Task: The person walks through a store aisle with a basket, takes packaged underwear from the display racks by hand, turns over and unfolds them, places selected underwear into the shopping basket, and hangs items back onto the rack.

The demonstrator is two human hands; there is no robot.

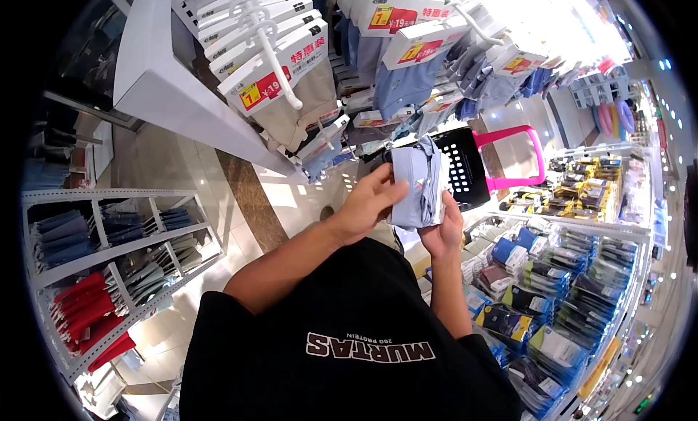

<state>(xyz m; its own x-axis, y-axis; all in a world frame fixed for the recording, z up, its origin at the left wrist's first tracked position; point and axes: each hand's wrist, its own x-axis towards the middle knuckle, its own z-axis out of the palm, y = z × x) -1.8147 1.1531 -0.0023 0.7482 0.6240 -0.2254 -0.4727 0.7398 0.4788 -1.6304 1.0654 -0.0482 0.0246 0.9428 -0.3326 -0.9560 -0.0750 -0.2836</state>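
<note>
A stack of folded light-blue cloth garments (414,185) is held upright in front of my chest. My left hand (369,203) grips its left side, with the thumb and fingers over the cloth and slightly blurred. My right hand (442,228) supports it from the lower right, fingers curled round the edge. The exact kind of garment is hard to tell. Just behind it is a black shopping basket (469,170) with a pink handle (534,155), partly covered by the cloth.
Hanging racks of carded garments (276,75) with price labels fill the top, by a white shelf panel (171,94). A cubby shelf (116,254) with folded blue, red and grey clothes stands at left. Packaged goods (560,297) lie on a display at right.
</note>
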